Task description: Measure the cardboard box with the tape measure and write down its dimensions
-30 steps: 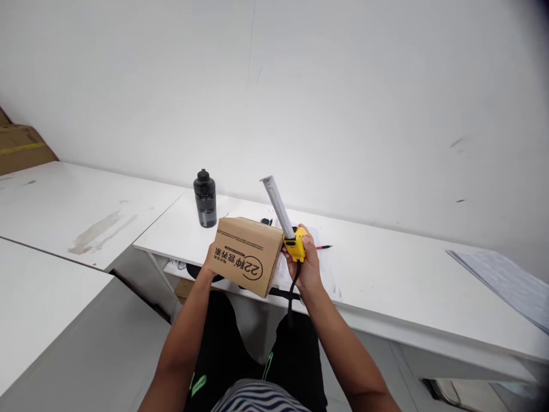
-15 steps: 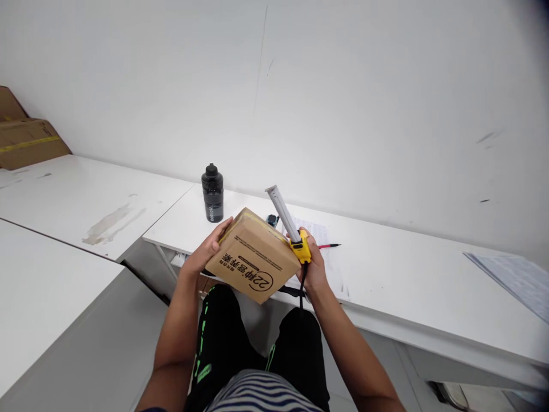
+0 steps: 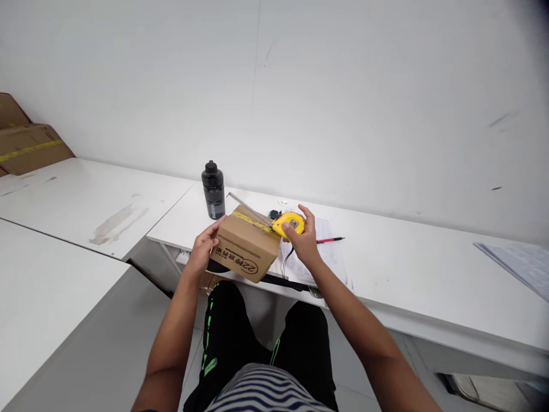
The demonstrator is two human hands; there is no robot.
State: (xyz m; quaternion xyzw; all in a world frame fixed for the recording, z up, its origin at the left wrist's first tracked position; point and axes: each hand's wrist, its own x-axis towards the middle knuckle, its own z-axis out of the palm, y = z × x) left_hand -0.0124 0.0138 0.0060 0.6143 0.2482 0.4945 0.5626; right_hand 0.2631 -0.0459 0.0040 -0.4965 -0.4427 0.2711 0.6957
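Observation:
My left hand (image 3: pixel 203 247) grips the left end of a brown cardboard box (image 3: pixel 246 247), fingers on its end face. The box is tilted, its printed side towards me and yellow tape along its top. In my right hand (image 3: pixel 305 233) is a yellow tape measure (image 3: pixel 289 225), thumb on its case. Its metal blade (image 3: pixel 249 209) is partly drawn out and reaches leftward over the box's top. A black wrist strap (image 3: pixel 286 262) dangles from the case. Whether the blade touches the box I cannot tell.
A dark water bottle (image 3: pixel 213 191) stands behind the box. Printed sheets (image 3: pixel 332 260) with a red and black pen (image 3: pixel 330 240) lie on the white table (image 3: pixel 407 269). More papers (image 3: pixel 517 266) are at the right. Large cartons (image 3: pixel 34 150) sit far left, against the wall.
My right hand has turned the tape measure, so its blade now points left along the box's top rather than up and away. The box has tipped to show more of its taped top.

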